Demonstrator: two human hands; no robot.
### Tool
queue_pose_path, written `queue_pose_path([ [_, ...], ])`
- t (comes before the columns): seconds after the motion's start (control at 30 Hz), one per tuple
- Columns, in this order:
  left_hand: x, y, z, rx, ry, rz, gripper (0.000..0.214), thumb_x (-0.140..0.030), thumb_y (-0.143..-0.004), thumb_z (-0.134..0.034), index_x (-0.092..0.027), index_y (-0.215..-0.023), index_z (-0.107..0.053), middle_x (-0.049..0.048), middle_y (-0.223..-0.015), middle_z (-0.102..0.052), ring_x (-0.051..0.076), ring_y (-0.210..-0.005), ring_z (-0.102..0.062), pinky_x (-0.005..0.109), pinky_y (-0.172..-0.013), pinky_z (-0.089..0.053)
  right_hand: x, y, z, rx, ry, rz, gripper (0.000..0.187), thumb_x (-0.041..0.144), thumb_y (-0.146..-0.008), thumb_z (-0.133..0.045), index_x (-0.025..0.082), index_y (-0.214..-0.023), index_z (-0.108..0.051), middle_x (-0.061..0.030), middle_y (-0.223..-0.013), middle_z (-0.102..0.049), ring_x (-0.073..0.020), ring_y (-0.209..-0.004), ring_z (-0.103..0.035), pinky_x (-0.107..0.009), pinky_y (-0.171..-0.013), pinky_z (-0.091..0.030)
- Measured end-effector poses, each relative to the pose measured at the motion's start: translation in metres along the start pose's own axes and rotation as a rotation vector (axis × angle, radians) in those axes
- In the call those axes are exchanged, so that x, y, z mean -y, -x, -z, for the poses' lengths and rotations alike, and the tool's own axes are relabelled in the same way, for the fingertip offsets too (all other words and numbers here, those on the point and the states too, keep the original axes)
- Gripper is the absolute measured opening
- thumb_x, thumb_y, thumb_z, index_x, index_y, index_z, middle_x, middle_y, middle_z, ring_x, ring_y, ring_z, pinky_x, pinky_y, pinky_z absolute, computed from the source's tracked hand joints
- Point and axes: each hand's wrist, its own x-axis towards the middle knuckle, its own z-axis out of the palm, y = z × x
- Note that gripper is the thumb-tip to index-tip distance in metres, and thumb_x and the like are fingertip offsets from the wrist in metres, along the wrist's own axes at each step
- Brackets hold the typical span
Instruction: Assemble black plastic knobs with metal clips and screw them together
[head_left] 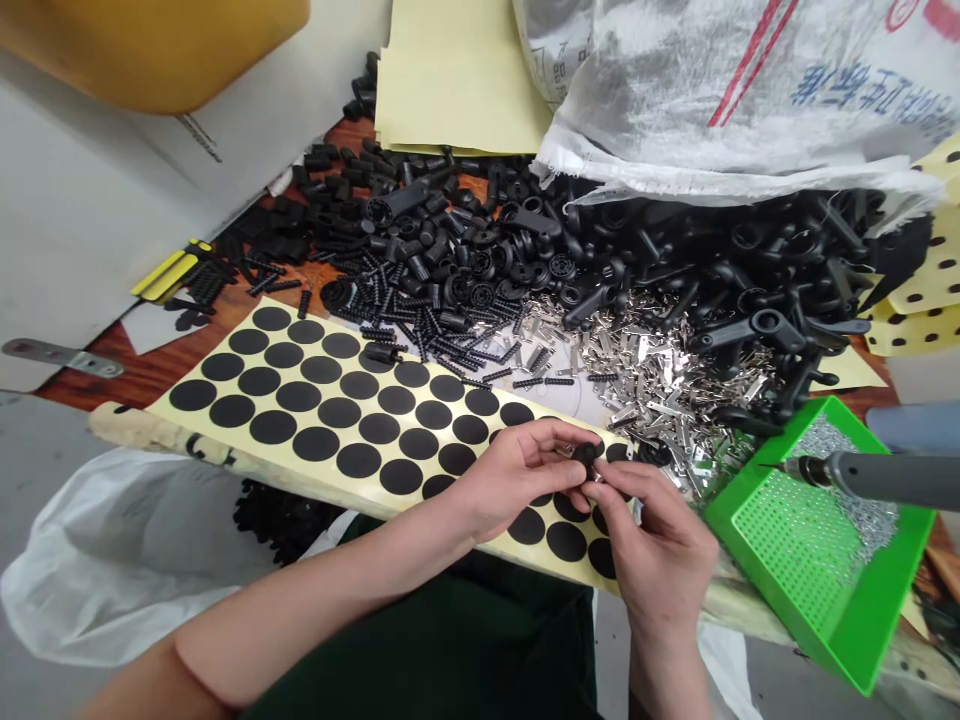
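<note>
Cream backing paper (247,455) is lying across a worn pale board (127,425) on the left, carrying rows of matt black adhesive discs (316,443); a heap of mixed black plastic parts (420,260) is sitting beyond it; the left hand (517,475) is reaching over the sheet, its thumb and forefinger closing narrowly on a small black plastic part (586,456); that part is hanging just above the sheet's right end, between both hands; the right hand (660,540) is pinching its lower end with tightly drawn fingertips; loose silver metal clips (637,370) are spreading behind the hands; a green plastic tray (750,500) is holding tiny silver screws (847,470); a grey electric screwdriver (885,478) is hanging over the tray.
</note>
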Motion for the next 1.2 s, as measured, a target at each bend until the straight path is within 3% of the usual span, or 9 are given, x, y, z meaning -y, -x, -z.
queue_pose_path([
  [0.37,-0.0003,0.0012,-0.0008,-0.036,-0.049,0.023,0.026,-0.015,-0.075,-0.074,-0.014,-0.100,-0.067,0.0010,-0.077,-0.068,0.011,-0.063,-0.067,0.025,-0.068,-0.053,0.0001,-0.0001,0.0014,-0.030,0.068,0.024,0.008,0.016,-0.075,-0.075,0.022,-0.077,-0.071,-0.0013,-0.076,-0.071,-0.0159,-0.072,-0.066,-0.030,-0.064,-0.052],
  [0.73,-0.0016,0.0013,-0.0016,-0.006,-0.074,0.022,0.029,-0.017,-0.073,-0.077,-0.014,-0.099,-0.067,0.0020,-0.079,-0.069,0.012,-0.065,-0.068,0.028,-0.070,-0.055,0.0019,-0.0029,0.0042,0.026,-0.005,-0.052,0.008,0.018,-0.073,-0.076,0.022,-0.070,-0.070,0.0001,-0.072,-0.070,-0.0143,-0.068,-0.065,-0.027,-0.061,-0.051],
  [1.2,-0.0006,0.0013,-0.0012,-0.035,-0.044,0.021,0.032,-0.019,-0.068,-0.082,-0.014,-0.097,-0.070,0.0021,-0.076,-0.070,0.013,-0.065,-0.068,0.030,-0.072,-0.056,0.0038,-0.0028,0.0019,0.007,-0.099,-0.183,0.007,0.022,-0.071,-0.076,0.021,-0.067,-0.071,-0.0020,-0.070,-0.069,-0.0155,-0.066,-0.065,-0.028,-0.058,-0.051],
])
